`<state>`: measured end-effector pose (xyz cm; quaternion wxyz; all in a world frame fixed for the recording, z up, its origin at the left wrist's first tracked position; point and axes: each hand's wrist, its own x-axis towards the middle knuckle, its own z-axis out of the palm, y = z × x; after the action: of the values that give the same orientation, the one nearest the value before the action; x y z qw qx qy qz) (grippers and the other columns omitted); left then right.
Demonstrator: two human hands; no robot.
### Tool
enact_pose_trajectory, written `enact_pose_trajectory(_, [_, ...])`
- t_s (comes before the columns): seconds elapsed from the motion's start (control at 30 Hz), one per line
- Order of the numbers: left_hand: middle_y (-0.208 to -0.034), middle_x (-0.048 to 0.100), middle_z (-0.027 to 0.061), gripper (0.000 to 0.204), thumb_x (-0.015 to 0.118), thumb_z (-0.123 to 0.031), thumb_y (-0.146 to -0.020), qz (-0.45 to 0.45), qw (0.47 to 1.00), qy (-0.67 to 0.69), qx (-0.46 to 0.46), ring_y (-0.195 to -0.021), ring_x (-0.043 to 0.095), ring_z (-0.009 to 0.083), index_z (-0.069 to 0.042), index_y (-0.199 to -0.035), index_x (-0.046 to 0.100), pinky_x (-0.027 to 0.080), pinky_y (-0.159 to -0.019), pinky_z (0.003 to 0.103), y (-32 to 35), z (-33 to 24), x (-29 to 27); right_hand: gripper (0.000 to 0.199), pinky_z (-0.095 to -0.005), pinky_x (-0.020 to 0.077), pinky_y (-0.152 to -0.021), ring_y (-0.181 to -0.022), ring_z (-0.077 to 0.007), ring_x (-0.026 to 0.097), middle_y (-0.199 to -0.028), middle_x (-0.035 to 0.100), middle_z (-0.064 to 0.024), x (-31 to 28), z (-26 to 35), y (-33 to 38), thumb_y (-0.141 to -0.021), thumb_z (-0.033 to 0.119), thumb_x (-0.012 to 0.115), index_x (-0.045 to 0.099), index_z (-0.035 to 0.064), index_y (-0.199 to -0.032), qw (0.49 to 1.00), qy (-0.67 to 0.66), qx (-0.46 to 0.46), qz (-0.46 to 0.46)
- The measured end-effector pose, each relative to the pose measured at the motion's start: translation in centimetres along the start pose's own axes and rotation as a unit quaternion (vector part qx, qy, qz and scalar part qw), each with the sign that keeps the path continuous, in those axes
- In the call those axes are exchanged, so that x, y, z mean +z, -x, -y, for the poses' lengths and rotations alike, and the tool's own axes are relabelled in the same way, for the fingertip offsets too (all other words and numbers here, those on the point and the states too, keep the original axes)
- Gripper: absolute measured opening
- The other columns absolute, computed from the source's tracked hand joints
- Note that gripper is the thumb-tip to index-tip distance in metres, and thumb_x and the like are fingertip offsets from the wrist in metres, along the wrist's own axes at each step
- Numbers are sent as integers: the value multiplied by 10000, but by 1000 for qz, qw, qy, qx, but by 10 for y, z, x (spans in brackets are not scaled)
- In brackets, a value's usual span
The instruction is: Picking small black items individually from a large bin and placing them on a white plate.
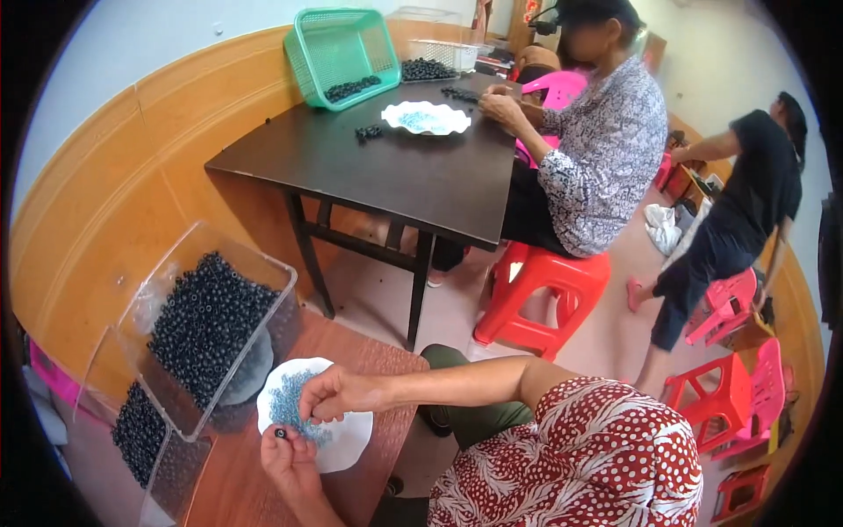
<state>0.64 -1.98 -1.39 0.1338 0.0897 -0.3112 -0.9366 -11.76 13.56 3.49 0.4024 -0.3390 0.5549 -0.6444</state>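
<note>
My left hand (291,465) holds a small black ring-shaped piece (281,433) between thumb and fingertips, its round hole facing up. My right hand (341,393) is closed in a pinch just above it; whatever its fingertips hold is too small to make out. Beneath both hands lies a white wavy-rimmed plate (349,444), with many tiny light-blue pieces (285,400) heaped toward its left side. A clear plastic bin (283,307) of black ring pieces (211,325) stands tilted left of the plate.
A second clear bin with black pieces (139,435) sits lower left. My reddish-brown table (356,342) adjoins a dark table (351,167), bearing a green basket (303,57) and another white plate (450,126). A co-worker (606,149) sits there on a red stool (544,285); another person (746,202) stands farther right.
</note>
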Motion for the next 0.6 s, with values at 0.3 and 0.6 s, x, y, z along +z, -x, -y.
enact_pose_trajectory(0.3, [-817,494,27,285,623,-153,-795,-1,999,-37,-7,-628,469,96,-52,-1003,456,399,-540,215,15,-3,8,130,-208,417,-470,-586,-70,547,-696,620,-34,9,-8,-4,-726,3,579,635,29,-840,1000,-10,3,-8])
enact_pose_trajectory(0.6, [-809,561,140,141,504,24,-823,-14,1000,22,-13,-618,546,193,25,-960,538,464,-537,306,3,0,27,143,-233,472,-708,-762,-101,590,-827,636,-54,16,21,-8,-733,-56,611,630,-16,-869,997,-18,-1,-74])
